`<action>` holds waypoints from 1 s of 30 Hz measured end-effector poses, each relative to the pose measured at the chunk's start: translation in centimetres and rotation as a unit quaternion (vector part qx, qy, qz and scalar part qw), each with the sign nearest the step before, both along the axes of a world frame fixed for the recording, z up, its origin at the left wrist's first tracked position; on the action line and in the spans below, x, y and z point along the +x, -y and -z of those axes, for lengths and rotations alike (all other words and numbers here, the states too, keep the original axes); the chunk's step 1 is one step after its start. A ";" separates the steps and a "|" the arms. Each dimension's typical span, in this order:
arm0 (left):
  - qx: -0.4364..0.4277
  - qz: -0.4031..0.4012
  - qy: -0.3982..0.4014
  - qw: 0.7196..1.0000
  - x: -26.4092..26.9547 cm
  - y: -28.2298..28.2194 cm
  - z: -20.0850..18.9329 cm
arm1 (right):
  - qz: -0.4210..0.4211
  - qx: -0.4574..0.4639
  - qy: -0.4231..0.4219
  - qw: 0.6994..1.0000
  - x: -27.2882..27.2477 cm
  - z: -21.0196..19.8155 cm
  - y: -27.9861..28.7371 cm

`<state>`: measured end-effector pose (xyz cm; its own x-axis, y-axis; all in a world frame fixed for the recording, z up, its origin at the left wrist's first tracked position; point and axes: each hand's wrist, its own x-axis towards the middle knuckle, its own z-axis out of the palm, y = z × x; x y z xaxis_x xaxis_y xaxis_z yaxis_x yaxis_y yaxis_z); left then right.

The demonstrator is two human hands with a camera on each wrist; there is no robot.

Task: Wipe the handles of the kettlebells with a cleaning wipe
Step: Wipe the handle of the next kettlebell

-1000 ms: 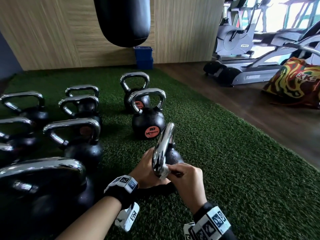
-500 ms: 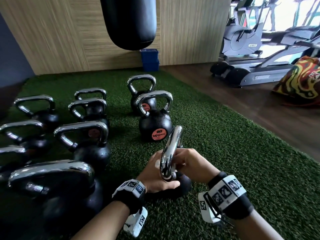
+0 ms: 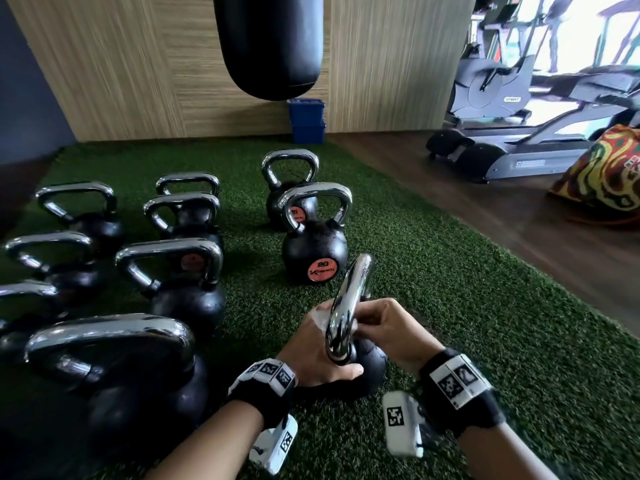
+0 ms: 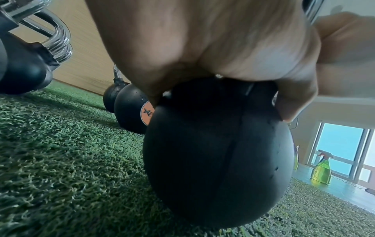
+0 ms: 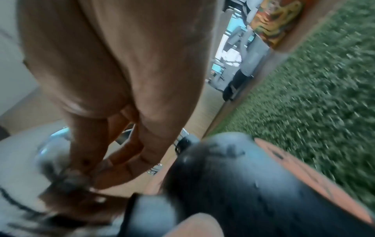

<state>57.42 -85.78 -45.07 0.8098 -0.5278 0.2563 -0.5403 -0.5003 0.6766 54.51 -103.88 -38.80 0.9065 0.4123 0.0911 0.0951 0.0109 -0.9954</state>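
A small black kettlebell (image 3: 369, 370) stands on green turf right in front of me, its chrome handle (image 3: 351, 296) edge-on to me. My left hand (image 3: 311, 355) lies over the top of the ball, thumb down its near side; the left wrist view shows the palm (image 4: 202, 40) capping the ball (image 4: 219, 160). My right hand (image 3: 381, 327) reaches in from the right, and its fingers pinch a white cleaning wipe (image 3: 320, 317) round the handle's lower part. The right wrist view is blurred, with curled fingers (image 5: 125, 157) beside the ball (image 5: 243, 192).
Several larger chrome-handled kettlebells stand to the left and ahead, the nearest marked 20 (image 3: 313, 251). A black punching bag (image 3: 270, 39) hangs above. Blue bins (image 3: 306, 119), treadmills (image 3: 519, 147) and a colourful bag (image 3: 606, 178) lie beyond on wood flooring. A green spray bottle (image 4: 321, 170) stands off the turf.
My right hand has slid with the wipe from the near side of the handle round to its right side, the wrist swinging out right. The left hand stays on the ball.
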 end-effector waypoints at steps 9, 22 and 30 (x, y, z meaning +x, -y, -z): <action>0.015 -0.010 0.051 0.999 0.1 0.1 -0.5 | 0.088 0.222 -0.090 0.967 -0.3 1.8 -1.8; 0.037 -0.049 -0.002 0.998 0.1 0.0 0.7 | 0.292 0.090 0.031 0.952 1.3 0.6 -2.4; 0.035 -0.053 -0.021 0.998 0.2 -0.2 1.1 | 0.405 0.016 0.047 0.913 1.8 1.5 -1.5</action>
<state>57.59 -85.60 -46.13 0.8711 -0.4539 0.1876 -0.4543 -0.5997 0.6588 56.33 -102.38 -40.31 0.9005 -0.3934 0.1852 0.1706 -0.0720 -0.9827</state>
